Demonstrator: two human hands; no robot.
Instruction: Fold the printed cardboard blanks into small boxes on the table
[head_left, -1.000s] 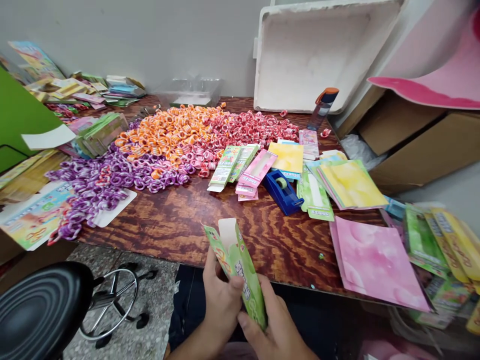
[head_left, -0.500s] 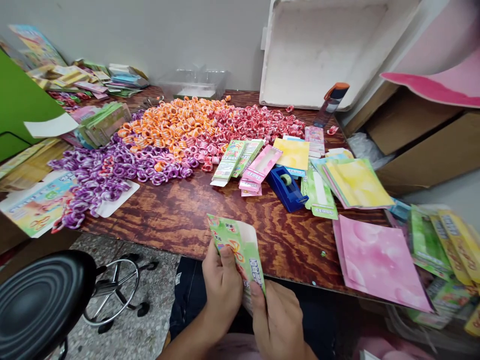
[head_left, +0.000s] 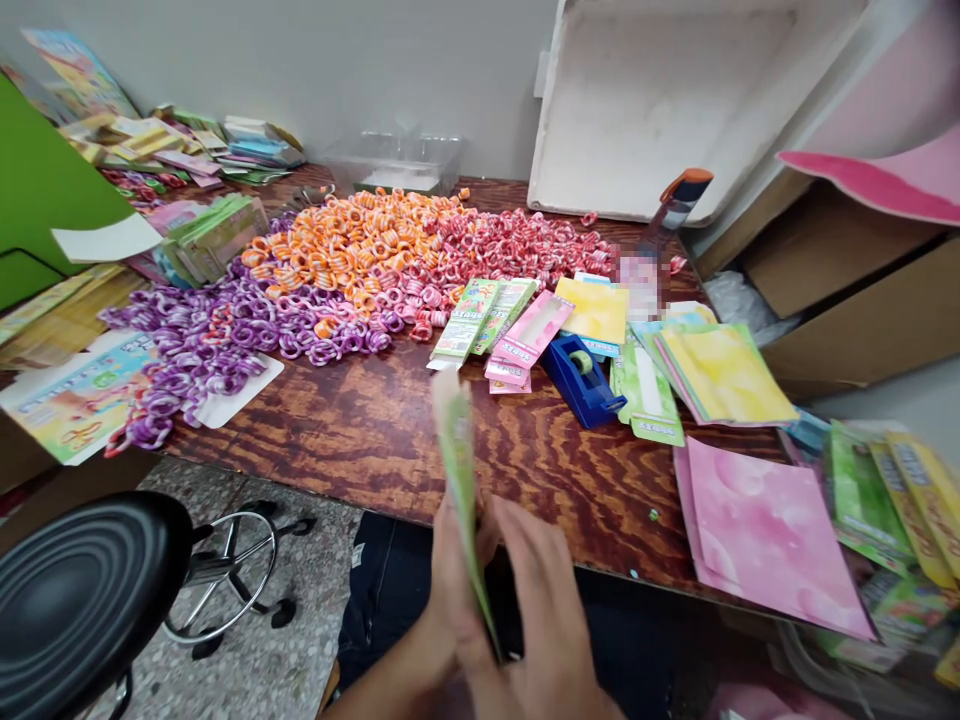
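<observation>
A flattened green printed cardboard box (head_left: 457, 470) stands nearly edge-on in front of me, over the near table edge and my lap. My left hand (head_left: 446, 570) is closed round its left side. My right hand (head_left: 540, 590) is at the lower right of the box, with the thumb against its lower part and the fingers arched along the other side. The right fingertips are partly hidden behind the card. Ahead on the table lie more green boxes (head_left: 466, 322) and pink boxes (head_left: 534, 330) with window cut-outs.
Piles of purple (head_left: 247, 325), orange (head_left: 367, 240) and red-and-white rings (head_left: 517, 245) spread across the table. Right of centre are a blue tape dispenser (head_left: 581, 385), yellow cards (head_left: 731, 370) and pink sheets (head_left: 772, 530). A bottle (head_left: 671, 215) stands behind; a black stool (head_left: 82, 600) is at left.
The green box has turned from showing its printed face to nearly edge-on. Both hands have turned with it, and the right fingers have risen along its far side. The view has shifted slightly.
</observation>
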